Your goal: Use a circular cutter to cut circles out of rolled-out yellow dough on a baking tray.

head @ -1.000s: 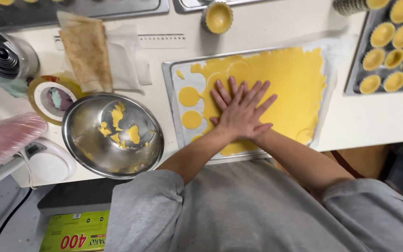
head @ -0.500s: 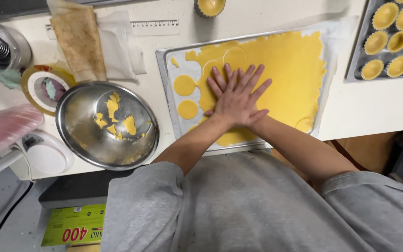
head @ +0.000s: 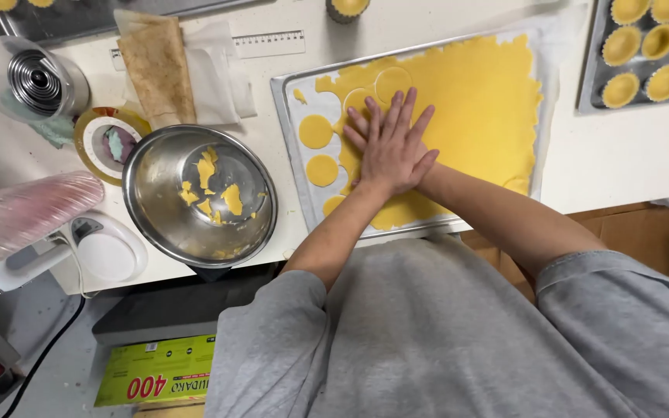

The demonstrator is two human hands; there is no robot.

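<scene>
Head view, landmark: baking tray (head: 286,101) on the white surface (head: 629,151).

- Dough sheet (head: 474,101): yellow, rolled flat on paper inside the tray, so it stays level for cutting.
- Left hand (head: 387,147): fingers spread, palm down on the dough's left part, stacked over the right hand (head: 420,166), which is mostly hidden; whether the right is flat or closed on something cannot be told. Stacking likely adds pressing weight.
- Cut dough rounds (head: 316,131): at the tray's left edge, apart from the sheet.
- Steel bowl (head: 156,224): left of the tray, holding scraps (head: 232,200) within reach.
- Tart shells (head: 644,85): in moulds, right of the tray.
</scene>
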